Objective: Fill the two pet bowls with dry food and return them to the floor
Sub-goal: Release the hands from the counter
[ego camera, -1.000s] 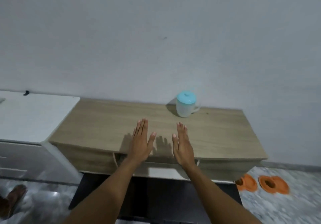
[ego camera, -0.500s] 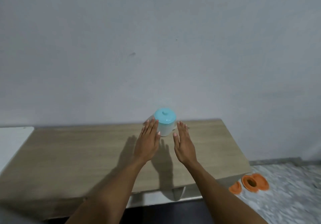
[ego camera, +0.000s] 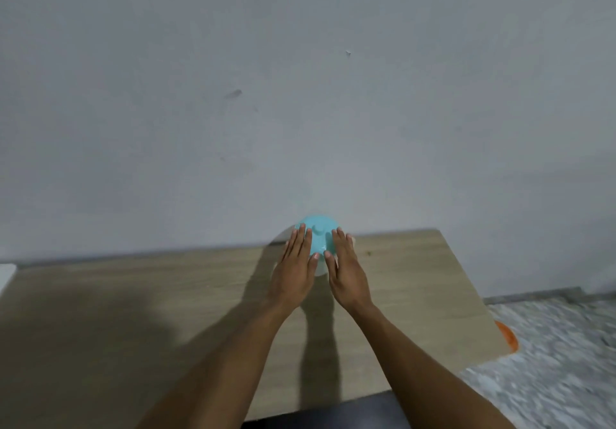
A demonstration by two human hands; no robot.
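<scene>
Grey-white wall (ego camera: 300, 95) across the whole upper part, plain but for a few small marks. Below it, pale wood-grain tabletop (ego camera: 133, 295) running from the left edge to a corner at the right, back edge against the wall, broad shadows on its left part and under the arms. Speckled grey floor (ego camera: 550, 345) at the lower right, blurred. Two bare forearms reaching up from the bottom edge toward the back of the tabletop. Left hand (ego camera: 295, 272) flat, fingers straight and close together, palm turned inward. Right hand (ego camera: 346, 272) likewise flat and extended, just beside the left with a narrow gap between. Neither closed on anything; fingertips over the front of the lid, contact impossible to tell. Between and beyond the fingertips, whitish container (ego camera: 321, 270) standing on the tabletop near the wall, topped by turquoise lid (ego camera: 319, 235) with a small knob. White corner of another surface (ego camera: 6, 273) at the far left. Orange sliver of a bowl (ego camera: 508, 335) on the floor, mostly hidden behind the tabletop's right edge.
</scene>
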